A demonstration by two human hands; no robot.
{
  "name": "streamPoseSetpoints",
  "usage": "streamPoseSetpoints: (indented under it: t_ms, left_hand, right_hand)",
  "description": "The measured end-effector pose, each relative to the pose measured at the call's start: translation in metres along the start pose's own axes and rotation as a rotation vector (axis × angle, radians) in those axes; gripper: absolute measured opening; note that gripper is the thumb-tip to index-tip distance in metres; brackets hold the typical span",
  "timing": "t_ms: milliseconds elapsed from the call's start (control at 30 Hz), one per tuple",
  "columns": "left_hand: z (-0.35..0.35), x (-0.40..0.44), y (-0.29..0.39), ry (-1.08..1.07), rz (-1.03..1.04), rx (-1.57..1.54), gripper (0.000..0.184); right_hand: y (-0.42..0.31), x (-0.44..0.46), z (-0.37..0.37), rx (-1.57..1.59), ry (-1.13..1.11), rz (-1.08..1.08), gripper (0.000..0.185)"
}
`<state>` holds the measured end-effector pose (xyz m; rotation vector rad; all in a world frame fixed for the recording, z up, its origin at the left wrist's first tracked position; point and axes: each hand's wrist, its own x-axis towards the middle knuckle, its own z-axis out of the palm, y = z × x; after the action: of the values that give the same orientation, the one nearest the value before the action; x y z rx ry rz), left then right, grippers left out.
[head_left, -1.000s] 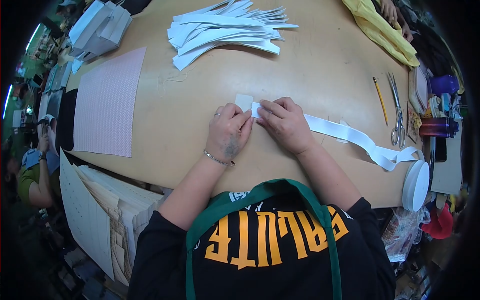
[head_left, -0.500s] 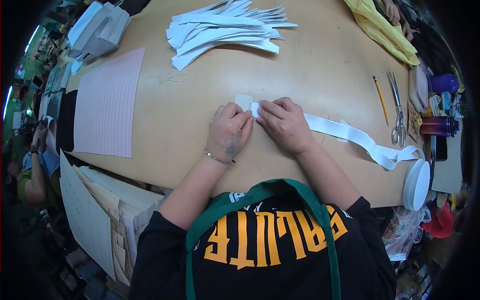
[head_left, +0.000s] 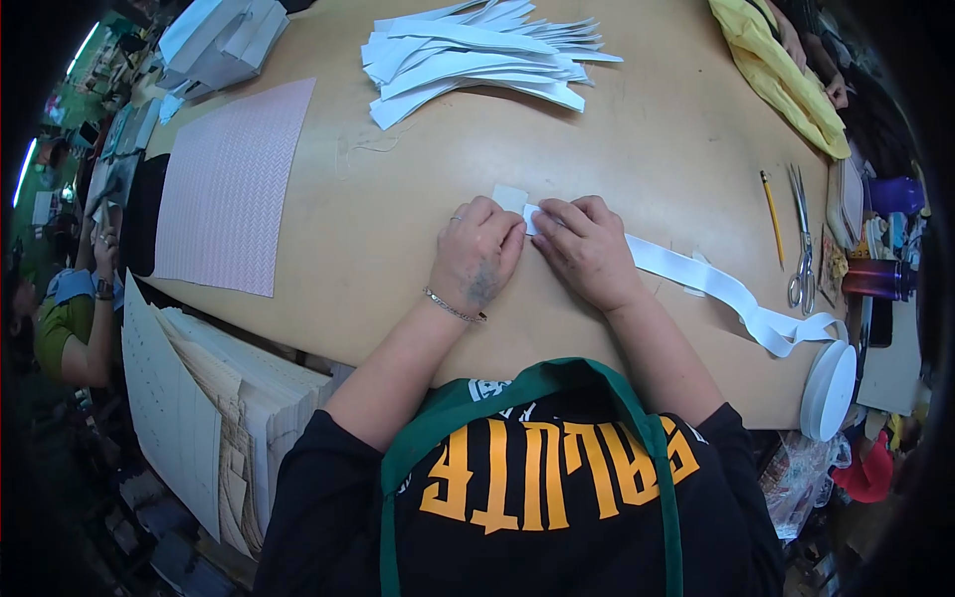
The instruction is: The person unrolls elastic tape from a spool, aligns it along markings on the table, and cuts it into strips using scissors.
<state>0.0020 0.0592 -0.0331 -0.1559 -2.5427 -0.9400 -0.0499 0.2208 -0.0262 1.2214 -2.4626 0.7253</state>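
A flat white band (head_left: pixel 701 277), like ribbon or elastic, runs from between my hands to a white roll (head_left: pixel 829 391) at the table's right edge. My left hand (head_left: pixel 477 257) is closed, its thumb and fingertips pinched at the band's free end. Closed over the band just beside it is my right hand (head_left: pixel 589 251), thumb and fingers pressed together on it. A small pale rectangular piece (head_left: pixel 510 197) lies flat beyond my left fingertips, close to the band's end. How the two meet is hidden by my fingers.
White strips (head_left: pixel 477 60) are heaped at the back. A pink patterned sheet (head_left: pixel 239 189) lies left, beyond stacked papers (head_left: pixel 179 398). To the right are a pencil (head_left: pixel 772 219), scissors (head_left: pixel 801 239) and yellow cloth (head_left: pixel 776 80), with another person's hand (head_left: pixel 836 92) near it.
The camera view has shifted, so the table and hands sit further right in the picture. Both my hands keep the same hold on the band. A person's arm at far left has moved.
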Motion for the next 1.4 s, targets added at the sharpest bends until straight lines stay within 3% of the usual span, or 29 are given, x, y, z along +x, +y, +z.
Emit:
streamPoseSetpoints:
  t_ms: [267,333,500,633,1167,1267,1400]
  left_hand:
    - [0.000,0.008,0.002,-0.078,0.102,0.065,0.019]
    - [-0.001,0.009,0.006,-0.106,0.081,0.086,0.013]
    - [0.000,0.010,0.006,-0.112,0.107,0.090,0.012]
    - [0.000,0.011,0.009,-0.126,0.090,0.090,0.011]
    - [-0.002,0.013,0.010,-0.174,0.044,0.055,0.011]
    - [-0.003,0.014,0.010,-0.182,0.073,0.066,0.012]
    - [-0.002,0.015,0.014,-0.172,0.032,0.050,0.009]
  right_hand:
    - [0.003,-0.008,0.004,0.062,0.004,0.083,0.019]
    - [0.004,-0.011,0.001,0.072,-0.010,0.084,0.020]
    - [0.020,-0.060,-0.062,-0.100,-0.064,0.180,0.027]
    - [0.047,-0.110,-0.134,-0.206,-0.177,0.441,0.030]
    - [0.066,-0.118,-0.150,-0.241,-0.347,0.388,0.027]
    - [0.051,-0.112,-0.143,-0.571,-0.283,0.373,0.029]
    - [0.003,-0.103,-0.099,-0.458,-0.274,0.340,0.036]
